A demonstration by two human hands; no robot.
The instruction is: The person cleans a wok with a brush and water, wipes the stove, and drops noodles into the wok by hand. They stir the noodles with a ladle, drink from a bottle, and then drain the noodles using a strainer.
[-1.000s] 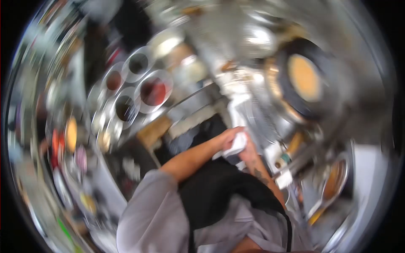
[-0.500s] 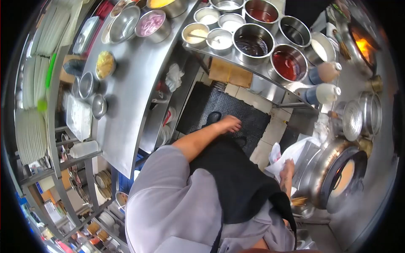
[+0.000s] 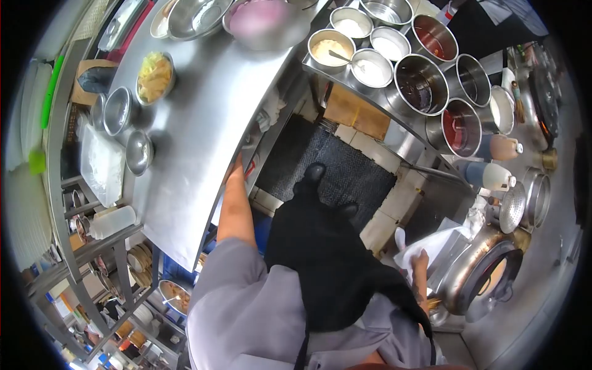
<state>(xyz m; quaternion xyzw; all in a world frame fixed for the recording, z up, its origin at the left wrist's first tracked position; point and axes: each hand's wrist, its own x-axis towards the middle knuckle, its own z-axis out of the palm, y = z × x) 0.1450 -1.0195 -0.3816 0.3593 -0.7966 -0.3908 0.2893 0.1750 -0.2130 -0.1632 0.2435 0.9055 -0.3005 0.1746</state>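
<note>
My left hand [image 3: 238,165] reaches in under the edge of the steel counter [image 3: 185,117], at the lower shelf level. Its fingers are hidden there, so whether it holds anything does not show. Down on the right, my right hand [image 3: 420,261] is closed on a white cloth [image 3: 436,245], which spreads out beside the stove. Close to that hand sits a wok [image 3: 493,277] with pale liquid in it.
Pots of sauce and powder [image 3: 421,84] crowd a steel stand ahead, with squeeze bottles [image 3: 493,176] at its corner. Bowls [image 3: 139,152] and a bowl of yellow shreds [image 3: 155,77] stand on the counter. A black mat [image 3: 333,169] covers the floor. Another person's dark clothing [image 3: 487,31] shows at the top right.
My left hand has moved from above the floor mat leftward to under the counter. The view has shifted. My right hand still grips the white cloth. Flames at the far stove are less visible.
</note>
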